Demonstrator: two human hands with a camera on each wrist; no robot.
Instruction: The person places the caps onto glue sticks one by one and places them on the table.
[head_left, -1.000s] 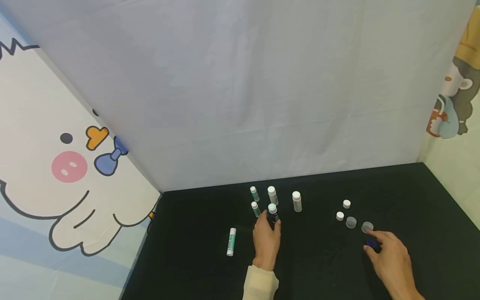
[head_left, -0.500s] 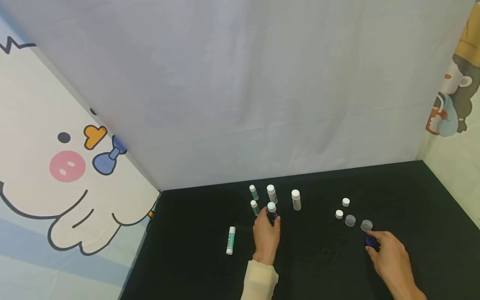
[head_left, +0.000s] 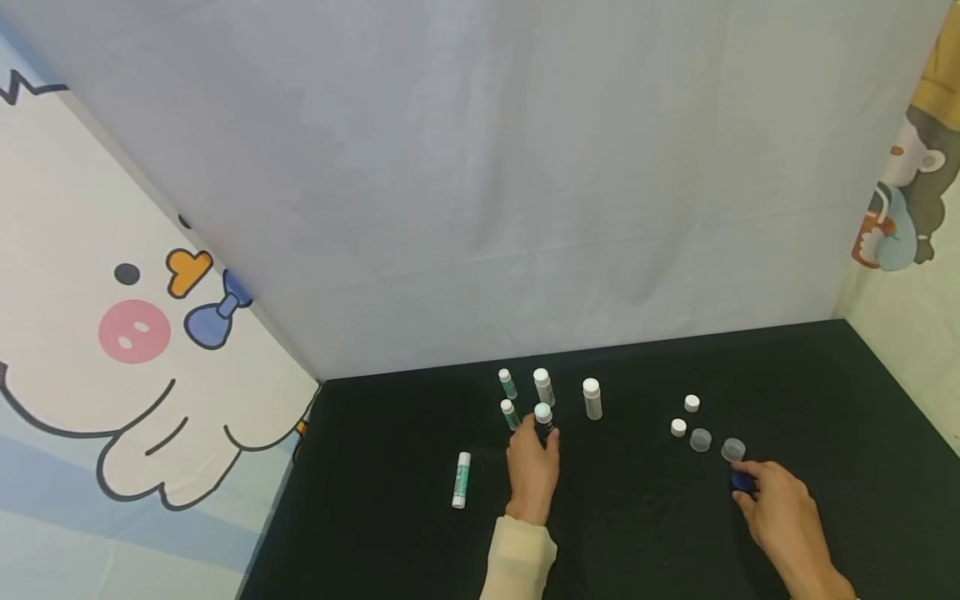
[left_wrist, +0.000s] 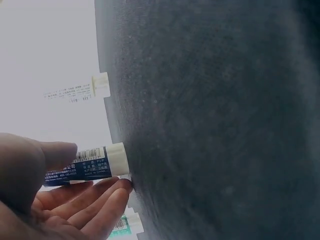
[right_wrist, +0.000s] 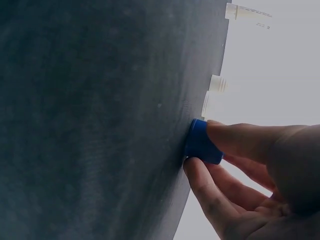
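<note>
In the head view my left hand holds an upright dark blue glue stick with a white end. In the left wrist view, thumb and fingers are around the printed label of this glue stick, its white base on or close to the table. My right hand pinches a blue cap at the right, between thumb and fingers. The right wrist view has the same cap at the tabletop. A clear cap sits just beyond the right fingertips.
Near the left hand stand two green glue sticks and two whitish ones. A green-and-white glue stick lies to their left. Two small white caps and another clear cap are at the right. A pale curtain borders the black table.
</note>
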